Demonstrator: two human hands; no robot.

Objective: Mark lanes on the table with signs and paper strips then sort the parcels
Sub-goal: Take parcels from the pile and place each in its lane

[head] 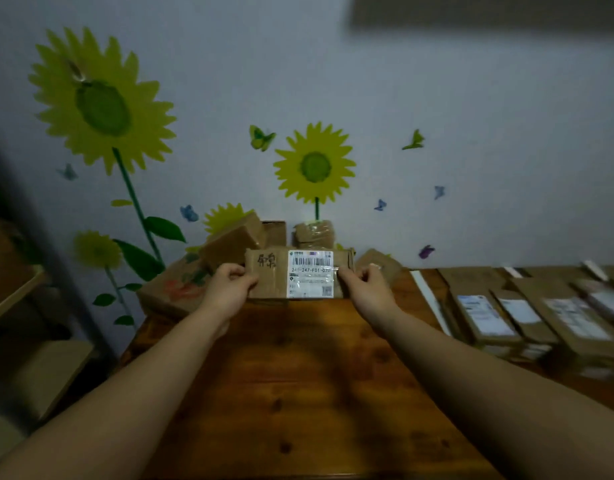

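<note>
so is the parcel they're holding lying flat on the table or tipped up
Tipped up. The left hand and right hand grip the parcel at its ends, its label facing the camera.

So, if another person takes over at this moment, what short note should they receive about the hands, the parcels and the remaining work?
Left hand and right hand: each grips one end of the brown cardboard parcel with a white label, label towards the camera, at the far end of the wooden table.
Done: a white paper strip marks a lane on the right; flat brown parcels lie in rows beside it.
Left: place the held parcel, then sort the pile of brown boxes at the wall. No signs visible.
</note>
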